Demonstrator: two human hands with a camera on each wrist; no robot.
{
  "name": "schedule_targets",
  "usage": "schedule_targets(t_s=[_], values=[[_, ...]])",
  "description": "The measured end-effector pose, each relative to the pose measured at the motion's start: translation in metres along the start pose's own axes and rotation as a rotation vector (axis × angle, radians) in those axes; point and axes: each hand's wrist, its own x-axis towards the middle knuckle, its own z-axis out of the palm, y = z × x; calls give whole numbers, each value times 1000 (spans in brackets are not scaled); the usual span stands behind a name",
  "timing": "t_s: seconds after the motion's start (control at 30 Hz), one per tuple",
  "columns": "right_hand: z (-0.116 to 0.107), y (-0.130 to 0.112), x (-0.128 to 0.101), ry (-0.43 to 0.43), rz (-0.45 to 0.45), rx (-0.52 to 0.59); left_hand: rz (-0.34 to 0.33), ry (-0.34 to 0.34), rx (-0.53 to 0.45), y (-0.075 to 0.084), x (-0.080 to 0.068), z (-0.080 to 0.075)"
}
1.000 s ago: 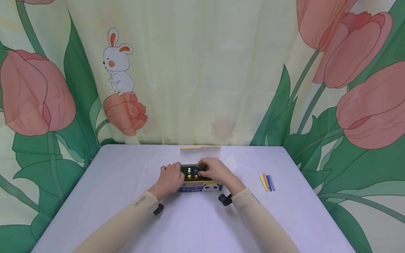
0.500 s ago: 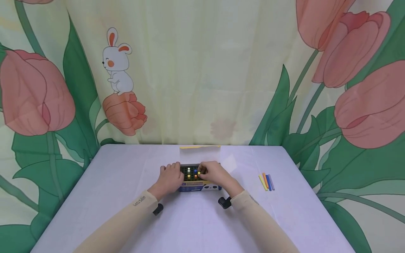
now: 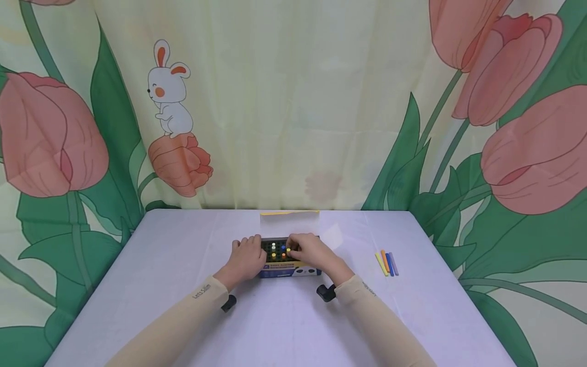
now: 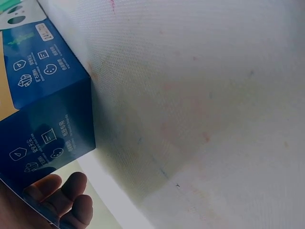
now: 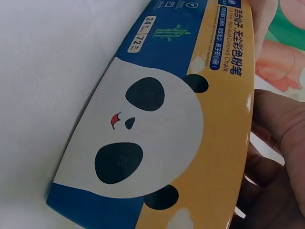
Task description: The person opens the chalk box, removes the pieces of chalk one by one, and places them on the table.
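Chalk box [image 5: 157, 138] showing blue and orange with a black-white panda face; four loose chalks [image 3: 387, 264] lying yellow, orange, blue, lilac; table [image 3: 183, 285] looking pale lilac; backdrop [image 3: 293, 102] showing pink tulips.

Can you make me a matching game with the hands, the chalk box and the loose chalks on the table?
Things:
1. left hand
2. right hand
3. chalk box
4. loose chalk sticks

Places:
A. lying apart on the table, off to the right
B. between the two hands, panda on its front
C. fingers over the top of the open box
D. holding the box's left end

Pairs: 1-D, 2-C, 3-B, 4-A
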Motion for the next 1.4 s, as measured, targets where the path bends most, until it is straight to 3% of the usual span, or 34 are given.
schedule_targets(t_s=[0.73, 1.4], values=[[-10, 0, -1, 3, -53, -24, 8, -5, -5, 1, 1, -3], [-31, -1, -6, 27, -16, 66, -5, 4, -6, 0, 1, -1]])
